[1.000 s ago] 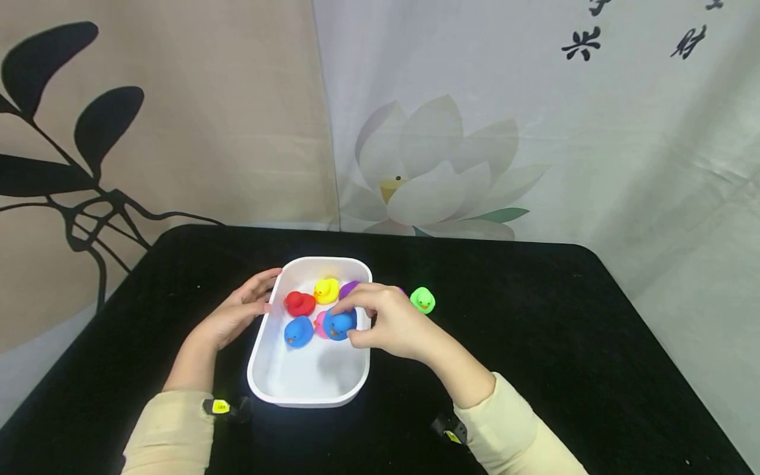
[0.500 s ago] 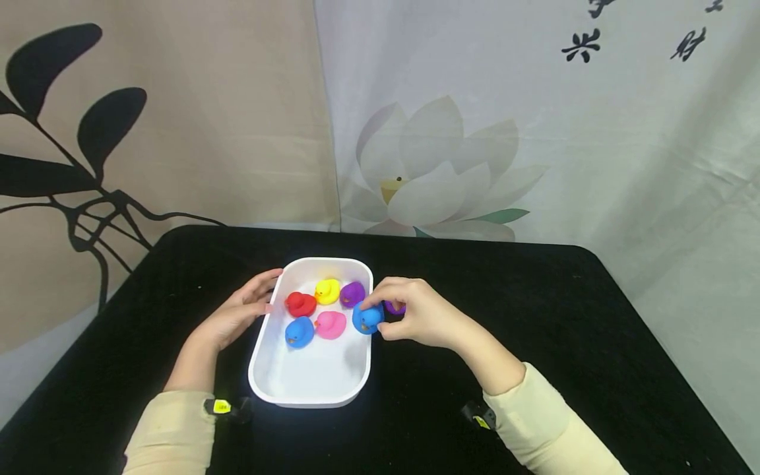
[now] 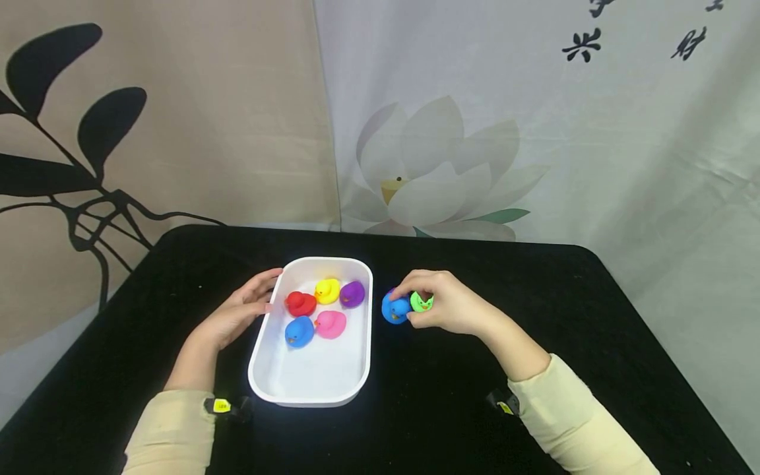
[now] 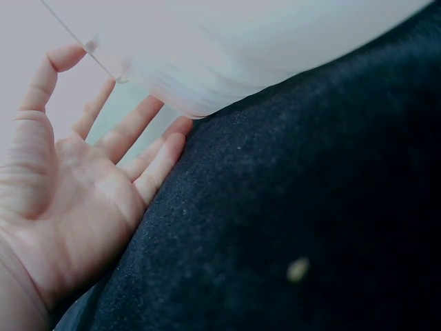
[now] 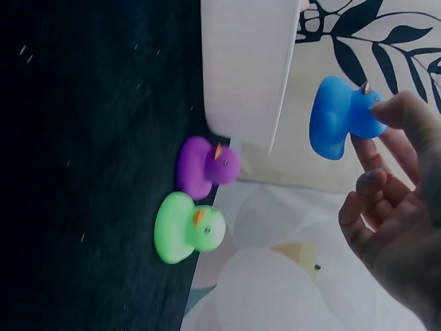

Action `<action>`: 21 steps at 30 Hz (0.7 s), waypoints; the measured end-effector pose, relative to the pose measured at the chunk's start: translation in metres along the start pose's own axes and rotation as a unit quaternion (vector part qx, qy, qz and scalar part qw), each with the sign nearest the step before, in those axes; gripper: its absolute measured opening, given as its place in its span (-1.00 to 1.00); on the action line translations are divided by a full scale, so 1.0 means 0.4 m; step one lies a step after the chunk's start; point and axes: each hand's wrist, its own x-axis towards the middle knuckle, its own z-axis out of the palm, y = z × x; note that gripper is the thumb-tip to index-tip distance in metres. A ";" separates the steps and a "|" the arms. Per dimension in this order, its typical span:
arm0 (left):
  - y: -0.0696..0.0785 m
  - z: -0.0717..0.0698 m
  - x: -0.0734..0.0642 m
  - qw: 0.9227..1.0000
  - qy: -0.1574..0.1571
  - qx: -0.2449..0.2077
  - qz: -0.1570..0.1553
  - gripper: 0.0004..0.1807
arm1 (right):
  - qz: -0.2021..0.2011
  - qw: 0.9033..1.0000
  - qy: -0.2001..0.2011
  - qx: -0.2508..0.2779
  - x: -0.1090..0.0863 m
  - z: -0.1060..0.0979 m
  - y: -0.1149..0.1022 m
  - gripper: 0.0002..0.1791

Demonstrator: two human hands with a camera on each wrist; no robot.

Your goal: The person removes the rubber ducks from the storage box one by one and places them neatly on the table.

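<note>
My right hand (image 3: 457,305) pinches a blue rubber duck (image 3: 394,310) by its head, raised over the black tabletop just right of the white tray (image 3: 309,382). In the right wrist view, thumb and fingertips close on the duck's head while its body (image 5: 329,121) hangs free. Behind it on the table stand a purple rubber duck (image 5: 196,165) and a green rubber duck (image 5: 176,231), side by side. My left hand (image 3: 234,318) has its fingers extended along the tray's left side, fingertips at the rim.
Inside the tray sit a red duck (image 3: 300,304), a yellow duck (image 3: 327,291), a purple duck (image 3: 353,294), another blue duck (image 3: 299,332) and a pink duck (image 3: 330,324). A printed cloth backdrop (image 3: 445,79) hangs behind the black table (image 3: 534,284).
My right hand has carried the blue duck rightward, from above the tray to beyond its right rim. The pink duck is now uncovered. My left hand and the tray have stayed in place.
</note>
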 end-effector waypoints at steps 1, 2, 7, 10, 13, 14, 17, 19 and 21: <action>0.000 0.000 0.000 1.000 0.001 0.001 -0.001 -0.21 | 0.002 1.000 -0.001 0.000 -0.002 -0.005 0.004 -0.65; 0.000 -0.001 0.000 1.000 0.002 0.002 -0.001 -0.21 | 0.003 1.000 -0.002 -0.001 -0.004 -0.010 0.010 -0.65; 0.000 -0.001 0.000 1.000 0.001 0.000 -0.004 -0.20 | 0.010 1.000 -0.014 -0.010 -0.014 -0.032 0.042 -0.66; 0.000 -0.001 0.000 1.000 0.002 0.000 -0.004 -0.20 | 0.009 1.000 -0.019 -0.017 -0.019 -0.045 0.060 -0.65; 0.000 -0.002 -0.001 1.000 0.004 0.001 -0.005 -0.20 | 0.009 0.999 -0.020 -0.024 -0.024 -0.059 0.076 -0.63; 0.001 -0.002 -0.001 1.000 0.003 0.001 -0.005 -0.20 | 0.011 0.999 -0.021 -0.026 -0.026 -0.063 0.081 -0.63; 0.002 -0.001 -0.001 1.000 0.001 0.000 -0.005 -0.20 | 0.020 0.999 -0.028 -0.024 -0.032 -0.077 0.095 -0.64; 0.002 0.000 -0.001 1.000 0.000 -0.001 -0.003 -0.20 | 0.031 0.999 -0.034 -0.023 -0.037 -0.086 0.090 -0.64; 0.002 0.001 -0.002 1.000 -0.001 0.000 -0.002 -0.20 | 0.038 0.998 -0.041 -0.022 -0.041 -0.093 0.100 -0.65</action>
